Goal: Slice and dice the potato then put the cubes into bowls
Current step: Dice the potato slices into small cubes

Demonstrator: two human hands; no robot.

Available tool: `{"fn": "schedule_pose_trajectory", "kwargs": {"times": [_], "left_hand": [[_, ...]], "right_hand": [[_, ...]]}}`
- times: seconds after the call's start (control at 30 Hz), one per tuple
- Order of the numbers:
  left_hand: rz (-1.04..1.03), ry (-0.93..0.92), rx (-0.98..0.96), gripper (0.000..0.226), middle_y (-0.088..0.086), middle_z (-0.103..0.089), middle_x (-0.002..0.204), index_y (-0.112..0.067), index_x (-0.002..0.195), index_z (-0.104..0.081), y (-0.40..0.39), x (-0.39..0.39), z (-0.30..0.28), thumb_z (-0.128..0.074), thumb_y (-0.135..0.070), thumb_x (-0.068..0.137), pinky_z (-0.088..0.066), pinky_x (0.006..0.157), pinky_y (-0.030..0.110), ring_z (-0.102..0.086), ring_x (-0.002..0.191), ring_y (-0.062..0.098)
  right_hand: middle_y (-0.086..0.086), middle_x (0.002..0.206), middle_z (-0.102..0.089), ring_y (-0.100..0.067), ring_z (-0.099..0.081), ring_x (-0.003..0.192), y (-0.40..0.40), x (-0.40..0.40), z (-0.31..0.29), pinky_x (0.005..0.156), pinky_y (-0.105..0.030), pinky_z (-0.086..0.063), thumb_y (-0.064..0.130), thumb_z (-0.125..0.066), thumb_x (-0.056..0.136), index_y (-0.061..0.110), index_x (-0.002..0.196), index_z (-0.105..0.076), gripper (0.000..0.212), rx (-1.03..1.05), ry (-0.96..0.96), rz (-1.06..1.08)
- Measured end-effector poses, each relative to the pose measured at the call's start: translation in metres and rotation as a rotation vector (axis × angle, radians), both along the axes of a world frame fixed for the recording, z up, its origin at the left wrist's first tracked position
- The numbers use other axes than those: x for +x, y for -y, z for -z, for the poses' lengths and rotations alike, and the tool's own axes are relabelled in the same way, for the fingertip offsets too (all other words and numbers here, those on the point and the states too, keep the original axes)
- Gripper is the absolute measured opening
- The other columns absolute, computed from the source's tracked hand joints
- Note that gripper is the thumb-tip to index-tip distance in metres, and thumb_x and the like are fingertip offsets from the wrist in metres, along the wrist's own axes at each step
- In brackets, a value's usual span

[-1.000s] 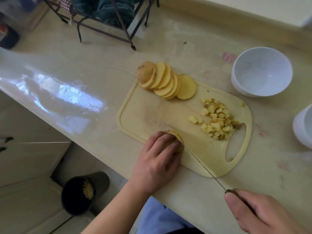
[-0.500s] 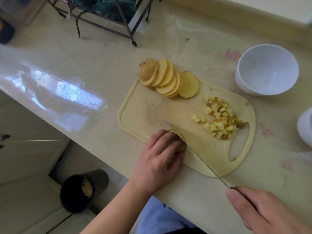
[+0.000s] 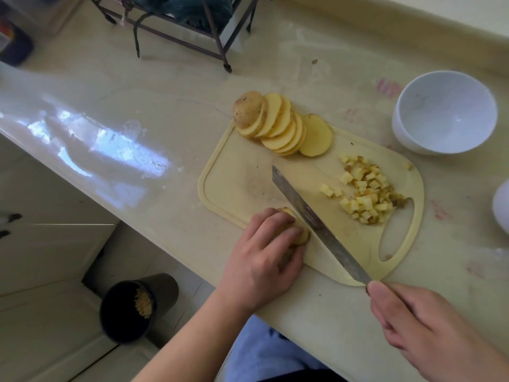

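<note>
Left hand (image 3: 261, 257) curled over small stack of potato slices (image 3: 296, 232) at near edge of cutting board (image 3: 237, 175), pinning it. Right hand (image 3: 413, 323) grips knife (image 3: 316, 219) handle, blade beside stack. Remaining slices (image 3: 281, 122) fanned at board's far edge; cubes (image 3: 366, 194) piled by handle cutout. White bowl (image 3: 444, 111) past board's far right corner. Potato likely firm, wet, slippery: hold stack from above, fingertips tucked. Glossy pale countertop (image 3: 110, 128); wire rack (image 3: 179, 28) at far edge; dark bin (image 3: 135, 307) on floor.
</note>
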State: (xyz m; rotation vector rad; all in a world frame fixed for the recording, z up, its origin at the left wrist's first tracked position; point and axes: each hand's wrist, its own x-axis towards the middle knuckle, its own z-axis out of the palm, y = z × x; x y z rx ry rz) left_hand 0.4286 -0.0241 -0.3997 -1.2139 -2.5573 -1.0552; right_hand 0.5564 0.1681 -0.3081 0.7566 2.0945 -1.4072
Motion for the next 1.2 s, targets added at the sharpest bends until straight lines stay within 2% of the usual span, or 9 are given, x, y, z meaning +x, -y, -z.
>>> {"fn": "schedule_pose_trajectory", "kwargs": {"times": [0.13, 0.3, 0.43, 0.6, 0.87, 1.0, 1.2], "left_hand": [[-0.005, 0.011, 0.016, 0.016, 0.019, -0.069, 0.107, 0.004, 0.098, -0.076, 0.0, 0.001, 0.0, -0.078, -0.008, 0.087, -0.053, 0.094, 0.038, -0.062, 0.108, 0.033], [0.008, 0.025, 0.013, 0.017, 0.019, -0.069, 0.109, 0.004, 0.1, -0.076, 0.0, -0.001, 0.001, -0.076, -0.009, 0.089, -0.054, 0.093, 0.042, -0.063, 0.109, 0.036], [0.008, 0.021, 0.013, 0.017, 0.019, -0.07, 0.108, 0.004, 0.1, -0.076, 0.001, 0.0, 0.002, -0.077, -0.008, 0.088, -0.054, 0.093, 0.042, -0.064, 0.109, 0.037], [0.009, 0.029, 0.014, 0.017, 0.019, -0.07, 0.109, 0.005, 0.099, -0.076, 0.0, -0.001, 0.002, -0.077, -0.008, 0.088, -0.053, 0.094, 0.042, -0.064, 0.11, 0.036], [0.009, 0.023, 0.024, 0.017, 0.019, -0.07, 0.11, 0.005, 0.099, -0.076, 0.0, -0.001, 0.001, -0.078, -0.007, 0.086, -0.053, 0.094, 0.041, -0.062, 0.11, 0.034], [0.01, 0.03, 0.027, 0.017, 0.018, -0.07, 0.109, 0.004, 0.099, -0.076, -0.001, -0.001, -0.001, -0.079, -0.005, 0.084, -0.054, 0.093, 0.041, -0.062, 0.109, 0.034], [0.005, 0.031, 0.019, 0.017, 0.017, -0.07, 0.11, 0.003, 0.1, -0.076, 0.0, -0.001, 0.0, -0.078, -0.007, 0.086, -0.054, 0.093, 0.042, -0.064, 0.108, 0.035]], "right_hand": [[0.001, 0.044, -0.04, -0.005, -0.035, 0.041, 0.0, 0.001, -0.006, 0.044, -0.016, -0.03, 0.095, -0.033, 0.061, 0.013, 0.063, -0.043, 0.082, -0.024, 0.01, -0.009], [-0.001, 0.052, -0.039, -0.005, -0.038, 0.048, 0.001, 0.007, -0.004, 0.053, -0.029, -0.034, 0.099, -0.031, 0.06, 0.013, 0.069, -0.044, 0.087, 0.026, -0.003, -0.028], [-0.002, 0.05, -0.037, -0.005, -0.037, 0.047, 0.001, 0.012, -0.007, 0.051, -0.027, -0.034, 0.101, -0.027, 0.058, 0.01, 0.073, -0.043, 0.093, 0.056, 0.003, -0.043], [0.0, 0.047, -0.036, -0.008, -0.037, 0.044, -0.001, 0.019, -0.014, 0.046, -0.016, -0.027, 0.104, -0.022, 0.051, 0.012, 0.074, -0.043, 0.097, 0.089, 0.021, -0.067], [0.001, 0.049, -0.041, -0.008, -0.04, 0.046, 0.0, 0.015, -0.013, 0.047, -0.015, -0.029, 0.102, -0.017, 0.054, 0.016, 0.075, -0.045, 0.094, 0.099, 0.027, -0.114], [0.001, 0.05, -0.045, -0.007, -0.043, 0.048, 0.005, 0.004, -0.007, 0.051, -0.025, -0.036, 0.097, -0.014, 0.063, 0.019, 0.074, -0.045, 0.084, 0.13, -0.015, -0.13], [-0.003, 0.052, -0.043, -0.007, -0.039, 0.048, 0.005, 0.004, 0.001, 0.054, -0.037, -0.038, 0.092, -0.023, 0.07, 0.014, 0.072, -0.044, 0.081, 0.109, -0.05, -0.061]]}}
